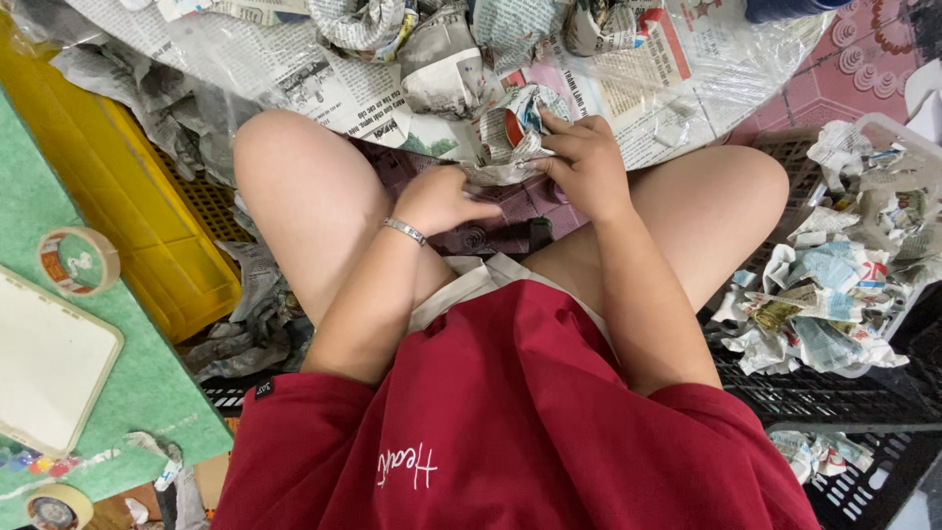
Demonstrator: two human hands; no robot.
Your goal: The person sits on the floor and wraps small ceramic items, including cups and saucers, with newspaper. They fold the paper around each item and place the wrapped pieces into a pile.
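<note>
Between my knees, both hands work a crumpled newspaper bundle (510, 137) with something red showing inside its folds. My left hand (442, 196), with a silver bracelet at the wrist, grips the bundle's lower edge. My right hand (584, 162) pinches its upper right side. Flat newspaper sheets (324, 79) lie spread on the floor just beyond the bundle.
A yellow crate (137, 206) stands at left beside a green surface (147, 393) with a tape roll (78, 260) and a white board (49, 363). At right, a white basket (883, 128) holds several newspaper-wrapped bundles (834, 285) above a black crate (834, 393).
</note>
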